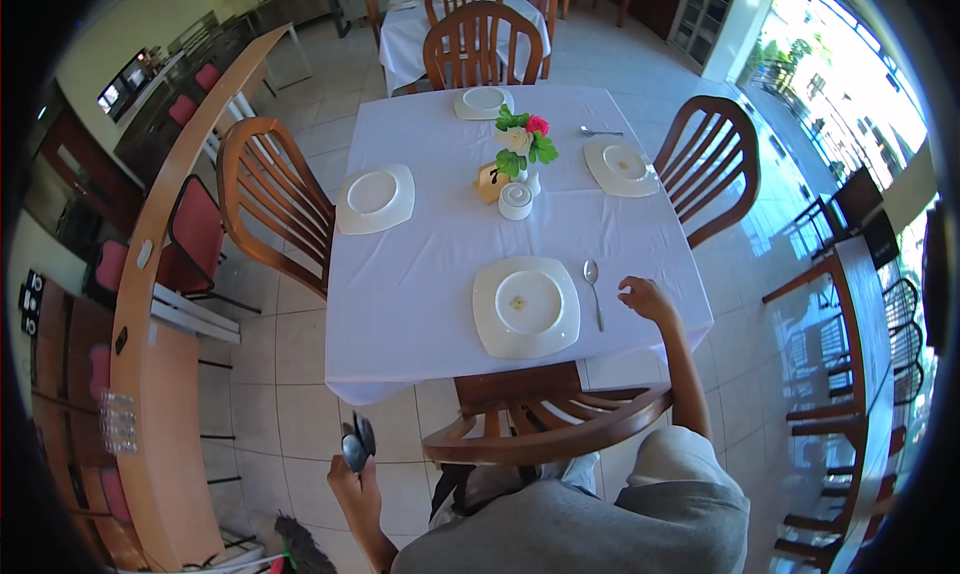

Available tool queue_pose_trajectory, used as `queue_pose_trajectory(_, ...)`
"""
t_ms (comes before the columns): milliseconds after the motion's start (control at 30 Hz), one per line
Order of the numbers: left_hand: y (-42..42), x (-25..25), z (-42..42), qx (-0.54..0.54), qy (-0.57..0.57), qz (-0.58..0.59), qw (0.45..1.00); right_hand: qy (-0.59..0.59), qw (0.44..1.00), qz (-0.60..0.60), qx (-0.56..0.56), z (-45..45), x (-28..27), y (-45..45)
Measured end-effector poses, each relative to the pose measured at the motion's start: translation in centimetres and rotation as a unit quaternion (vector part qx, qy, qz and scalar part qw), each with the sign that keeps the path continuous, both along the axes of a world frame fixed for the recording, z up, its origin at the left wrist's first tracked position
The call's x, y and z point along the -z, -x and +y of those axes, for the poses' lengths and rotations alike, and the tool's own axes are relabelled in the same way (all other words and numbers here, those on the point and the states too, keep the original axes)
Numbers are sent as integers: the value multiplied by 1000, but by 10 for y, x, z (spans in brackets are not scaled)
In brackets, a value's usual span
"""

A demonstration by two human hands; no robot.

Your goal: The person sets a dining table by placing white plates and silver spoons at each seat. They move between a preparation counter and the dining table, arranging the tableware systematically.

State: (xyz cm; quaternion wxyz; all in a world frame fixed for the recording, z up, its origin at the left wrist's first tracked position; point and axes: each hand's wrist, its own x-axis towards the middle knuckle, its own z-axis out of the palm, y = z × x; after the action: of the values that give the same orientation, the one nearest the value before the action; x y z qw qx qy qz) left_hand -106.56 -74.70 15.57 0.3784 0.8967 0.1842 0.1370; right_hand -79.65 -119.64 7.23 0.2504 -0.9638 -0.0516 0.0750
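My left hand (354,491) is gripping a bundle of metal spoons (358,445), bowls up, left of the wooden chair (551,443) in front of me. My right hand (646,299) hovers above or rests on the table's near right part, fingers loosely bent, with nothing visible in it. Just left of it, a metal spoon (592,275) lies on the white tablecloth (420,296), bowl away from me. Beside that spoon sits a square white plate (486,311), face down with its base ring showing. Another spoon (600,131) lies near the far right plate (600,180).
More upturned plates lie at the left (397,206) and far side (465,110). Mid-table stand a flower vase (522,175), a lidded white pot (515,203) and a wooden holder (489,184). Chairs flank the table at left (232,169) and right (742,146). A long counter (142,334) runs along the left.
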Motion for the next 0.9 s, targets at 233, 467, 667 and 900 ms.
queue_pose_trajectory(233, 3, 0, 50, 9, 103, 7, 995, 99, 981, 166, 0, -32, 62, 1)
queue_pose_trajectory(467, -46, 8, -13, 96, 124, -32, 987, 108, 988, 107, -7, -38, 99, -11)
queue_pose_trajectory(667, -77, 29, -69, 101, 114, -11, 988, 171, 982, 74, -7, 0, 106, -18)
queue_pose_trajectory(900, -98, 36, -96, 149, 40, -16, 988, 177, 983, -18, 38, 11, 144, -19)
